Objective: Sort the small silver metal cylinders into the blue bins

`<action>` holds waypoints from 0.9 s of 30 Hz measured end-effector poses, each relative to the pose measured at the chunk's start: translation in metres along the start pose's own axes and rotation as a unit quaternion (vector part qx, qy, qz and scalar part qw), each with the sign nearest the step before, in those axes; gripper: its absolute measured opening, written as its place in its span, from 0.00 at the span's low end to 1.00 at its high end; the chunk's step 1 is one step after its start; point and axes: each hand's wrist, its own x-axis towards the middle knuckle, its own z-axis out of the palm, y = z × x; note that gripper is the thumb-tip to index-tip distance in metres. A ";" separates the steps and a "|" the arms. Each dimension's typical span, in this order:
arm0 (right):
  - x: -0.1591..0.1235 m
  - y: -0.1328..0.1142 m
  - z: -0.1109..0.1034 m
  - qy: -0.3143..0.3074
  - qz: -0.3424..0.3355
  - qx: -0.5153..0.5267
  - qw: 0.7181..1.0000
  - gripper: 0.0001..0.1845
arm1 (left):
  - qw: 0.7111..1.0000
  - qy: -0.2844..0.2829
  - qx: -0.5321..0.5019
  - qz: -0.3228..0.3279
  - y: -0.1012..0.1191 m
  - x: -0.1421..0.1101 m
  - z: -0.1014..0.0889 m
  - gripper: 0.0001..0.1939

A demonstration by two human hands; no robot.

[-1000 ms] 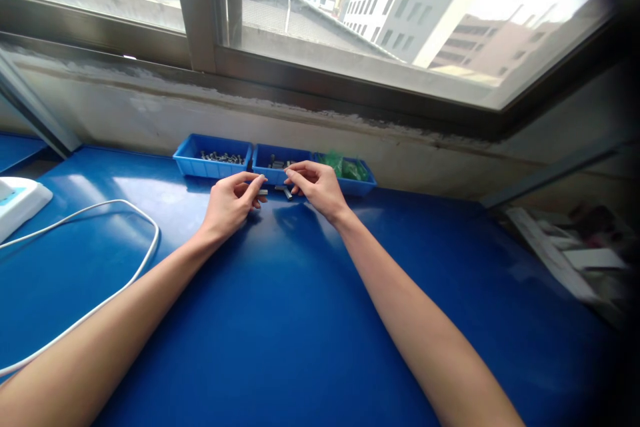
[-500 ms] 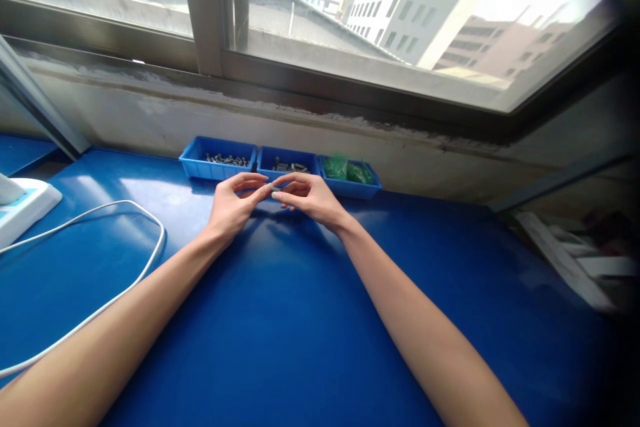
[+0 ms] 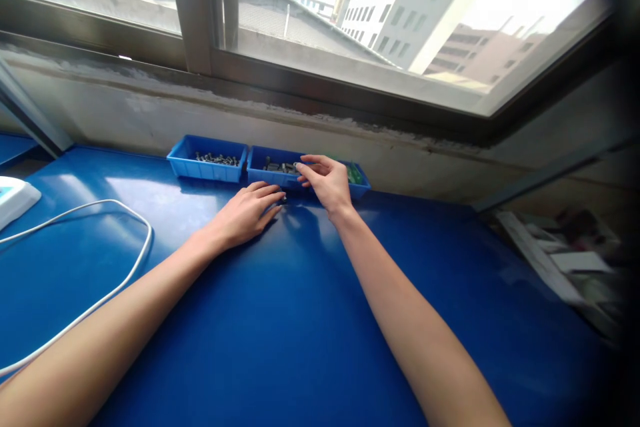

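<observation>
My left hand (image 3: 253, 212) is low over the blue tabletop, its fingers stretched out and the thumb apart. A small dark part (image 3: 284, 199) lies right by its fingertips; whether they touch it I cannot tell. My right hand (image 3: 327, 185) is at the right end of the middle blue bin (image 3: 273, 177), thumb and forefinger pinched on a small grey metal piece (image 3: 297, 165) whose exact kind is too small to make out. Inside that bin lie grey cylindrical metal parts (image 3: 281, 167).
Left of it stands a blue bin (image 3: 207, 171) of small screw-like parts (image 3: 217, 159). The right bin (image 3: 364, 189) holds green plastic bags (image 3: 355, 173), partly hidden by my right hand. A white cable (image 3: 149, 233) curves over the left side, near a white device (image 3: 17, 199). A window (image 3: 320, 67) rises behind.
My hands have come apart from meeting at a small part. The left moved down toward the tabletop and opened; the right moved to the middle bin. The view has shifted slightly.
</observation>
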 end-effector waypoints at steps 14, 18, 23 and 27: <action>-0.003 -0.007 0.003 -0.028 0.057 0.040 0.997 0.08 | 0.997 -0.028 0.068 0.000 0.005 0.003 -0.004 0.15; -0.005 -0.007 0.005 -0.040 0.065 0.044 0.996 0.06 | 0.998 -0.028 0.062 -0.004 0.003 0.000 -0.008 0.13; -0.007 -0.009 0.006 -0.054 0.063 0.052 0.995 0.06 | 1.000 -0.017 -0.003 0.001 -0.005 -0.004 -0.004 0.11; -0.006 -0.006 0.006 -0.067 0.046 0.053 0.995 0.07 | 0.999 0.026 -0.026 0.002 -0.004 -0.004 -0.004 0.09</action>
